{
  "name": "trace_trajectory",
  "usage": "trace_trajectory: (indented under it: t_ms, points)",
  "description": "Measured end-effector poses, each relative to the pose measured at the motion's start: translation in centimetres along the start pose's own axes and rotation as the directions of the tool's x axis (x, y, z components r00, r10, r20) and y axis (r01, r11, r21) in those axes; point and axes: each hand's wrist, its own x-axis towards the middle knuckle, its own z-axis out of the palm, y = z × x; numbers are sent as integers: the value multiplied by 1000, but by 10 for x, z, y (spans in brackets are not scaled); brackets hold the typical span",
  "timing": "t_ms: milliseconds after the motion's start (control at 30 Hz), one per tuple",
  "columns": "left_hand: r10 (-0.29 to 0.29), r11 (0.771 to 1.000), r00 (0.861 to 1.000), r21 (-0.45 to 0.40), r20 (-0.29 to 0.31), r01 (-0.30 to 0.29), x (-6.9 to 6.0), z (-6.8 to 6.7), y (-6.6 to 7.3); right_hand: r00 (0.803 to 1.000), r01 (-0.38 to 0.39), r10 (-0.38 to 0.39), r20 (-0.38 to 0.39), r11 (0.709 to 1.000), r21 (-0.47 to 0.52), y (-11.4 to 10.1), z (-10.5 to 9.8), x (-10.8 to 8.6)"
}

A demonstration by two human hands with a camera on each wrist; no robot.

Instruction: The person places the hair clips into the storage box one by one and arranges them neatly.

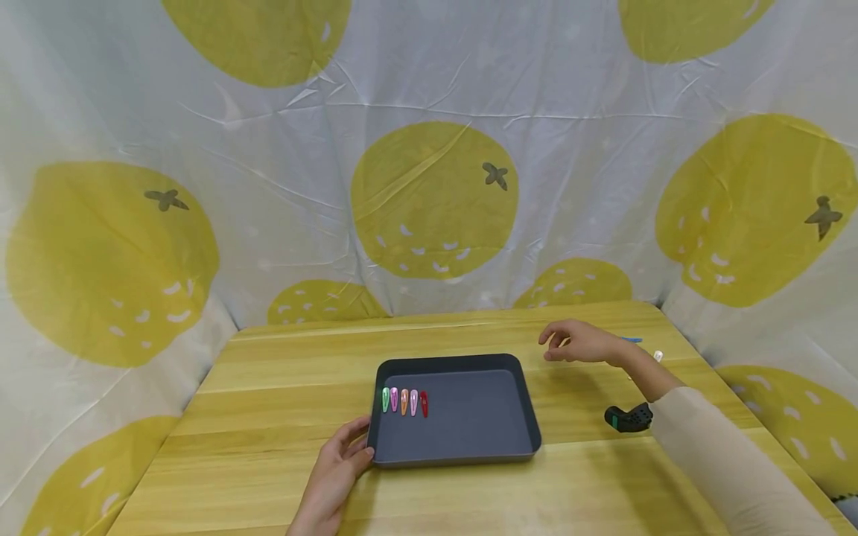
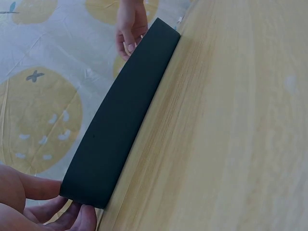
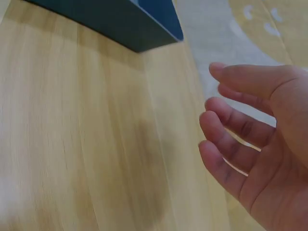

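Observation:
A dark grey tray [image 1: 469,417] lies on the wooden table, with five-odd small hair clips, several in all, in a row at its left: green [image 1: 385,400], magenta [image 1: 394,400], orange [image 1: 404,402], pink [image 1: 413,403] and red [image 1: 424,404]. My left hand [image 1: 337,470] grips the tray's front left corner; in the left wrist view the thumb and fingers of that hand [image 2: 36,204] hold the corner of the tray [image 2: 113,125]. My right hand [image 1: 585,343] hovers beyond the tray's back right corner, fingers loosely bent; the right wrist view shows this hand [image 3: 269,139] empty.
On the table [image 1: 281,387] at the right lie a black object with a green patch [image 1: 628,418], a blue piece [image 1: 631,339] and a small white item [image 1: 658,356], near my right forearm. A fabric with yellow fruit prints [image 1: 436,201] hangs behind and at both sides.

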Motion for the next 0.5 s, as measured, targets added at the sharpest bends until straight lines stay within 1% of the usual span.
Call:
trace_trajectory:
  t_ms: [267, 500]
  points:
    - [1, 1000, 1000, -4, -3, -1, 1, -1, -1, 997, -55, 58, -57, 997, 55, 20, -18, -18]
    - [1, 1000, 1000, -9, 0, -2, 1, -1, -2, 983, -91, 102, -151, 993, 78, 47, -32, -33]
